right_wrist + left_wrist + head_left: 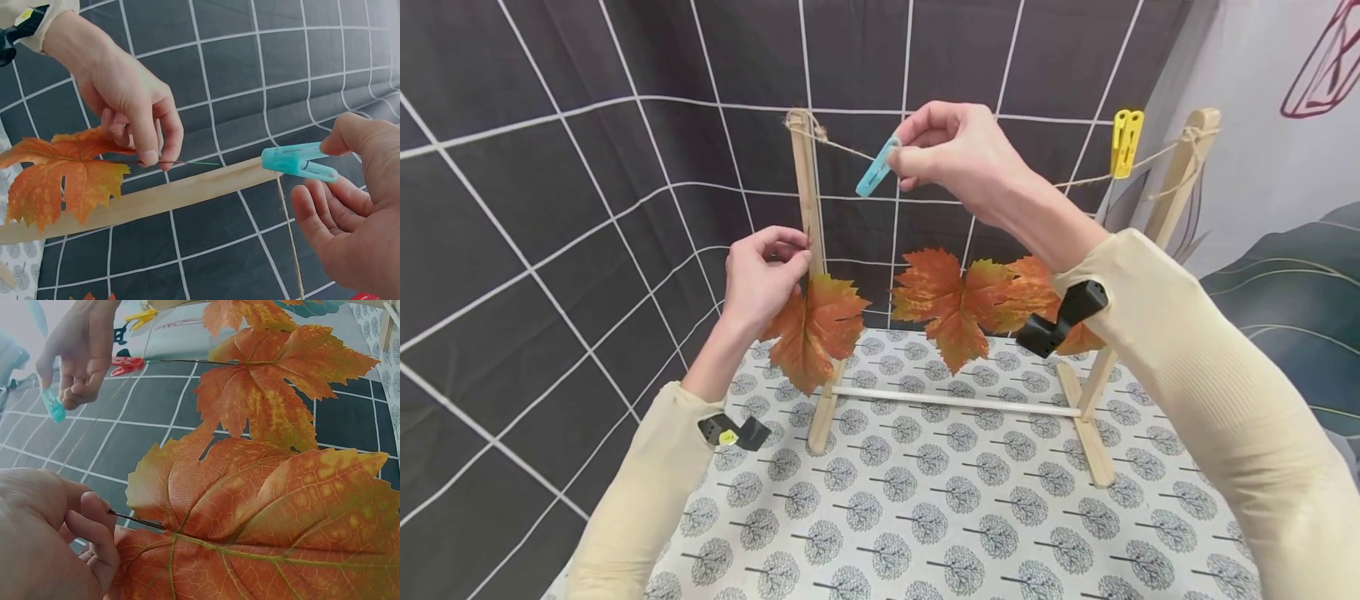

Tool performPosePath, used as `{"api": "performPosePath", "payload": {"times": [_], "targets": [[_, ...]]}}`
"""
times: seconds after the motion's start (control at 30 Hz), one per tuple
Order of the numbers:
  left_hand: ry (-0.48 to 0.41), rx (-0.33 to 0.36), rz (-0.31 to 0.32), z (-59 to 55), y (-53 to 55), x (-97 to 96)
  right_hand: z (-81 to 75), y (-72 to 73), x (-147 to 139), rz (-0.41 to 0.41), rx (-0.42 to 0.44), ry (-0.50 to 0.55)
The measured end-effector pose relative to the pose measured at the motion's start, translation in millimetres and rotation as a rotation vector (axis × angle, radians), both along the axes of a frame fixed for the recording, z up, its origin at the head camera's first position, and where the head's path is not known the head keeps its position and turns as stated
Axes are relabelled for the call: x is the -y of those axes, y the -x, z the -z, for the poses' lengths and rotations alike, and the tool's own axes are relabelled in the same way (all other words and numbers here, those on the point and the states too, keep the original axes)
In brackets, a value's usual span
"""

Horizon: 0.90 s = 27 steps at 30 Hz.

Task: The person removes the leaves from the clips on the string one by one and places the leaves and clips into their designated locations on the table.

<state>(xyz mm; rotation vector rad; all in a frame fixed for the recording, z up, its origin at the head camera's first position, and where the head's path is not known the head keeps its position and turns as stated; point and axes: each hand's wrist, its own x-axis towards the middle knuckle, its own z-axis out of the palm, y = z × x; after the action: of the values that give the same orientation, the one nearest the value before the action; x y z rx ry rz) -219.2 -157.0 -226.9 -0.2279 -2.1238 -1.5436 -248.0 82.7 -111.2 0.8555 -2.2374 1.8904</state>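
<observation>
Apparently two fastened, one to go

Farthest left, pinches the thin stem (137, 520) of the leftmost maple leaf (820, 325) between thumb and fingers of the left hand (763, 271). Seen hanging just below that hand in the head view, in front of the left wooden post (806, 175). Judged not yet fastened: held up by the fingers alone, with the tip of its stem jutting past them, well clear of any clothespin.

Next along, grips a teal clothespin (874, 171) between thumb and fingers of the right hand (958, 158), higher than the left hand and off to its right. Set near the left stretch of twine (850, 150); impossible to tell whether touching it. Apart from the leaf, too, so not clipped to anything yet, as far as can be judged.

Farther right, hung at about leaf height behind the right forearm, and seemingly done: the middle maple leaf (951, 304), probably by the red clothespin (127, 365) at the end of its stem, and the rightmost maple leaf (1033, 279), partly hidden, probably by the yellow clothespin (1125, 146) near the right wooden post (1180, 187). Only the leftmost fastening left, by the look of it.
</observation>
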Motion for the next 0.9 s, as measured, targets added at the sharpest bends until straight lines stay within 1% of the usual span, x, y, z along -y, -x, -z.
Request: {"api": "performPosePath", "payload": {"times": [0.07,0.17,0.3,0.37,0.43,0.6,0.77,0.9], "targets": [[0.0,0.004,0.001,1.3,-0.5,0.6,2.4,-1.0,-2,0.0,-0.009,-0.009],[0.009,0.014,0.001,2.9,-1.2,1.5,6.6,-2.1,-5,-0.01,-0.018,0.007],[0.033,0.035,-0.004,5.2,-3.0,2.9,13.1,-3.2,-8,-0.043,-0.003,0.056],[0.045,0.044,-0.006,6.7,-4.0,3.9,16.4,-3.5,-10,-0.049,0.002,0.06],[0.051,0.052,-0.004,8.4,-4.9,4.9,19.2,-4.4,-12,-0.043,0.005,0.045],[0.068,0.062,0.009,12.9,-7.2,7.6,26.4,-7.9,-19,-0.005,0.0,-0.032],[0.115,0.081,0.008,17.0,-11.5,10.3,34.9,-10.9,-24,0.006,0.02,-0.047],[0.154,0.097,0.014,19.5,-15.8,13.0,41.1,-13.5,-29,0.029,0.021,-0.087]]}}
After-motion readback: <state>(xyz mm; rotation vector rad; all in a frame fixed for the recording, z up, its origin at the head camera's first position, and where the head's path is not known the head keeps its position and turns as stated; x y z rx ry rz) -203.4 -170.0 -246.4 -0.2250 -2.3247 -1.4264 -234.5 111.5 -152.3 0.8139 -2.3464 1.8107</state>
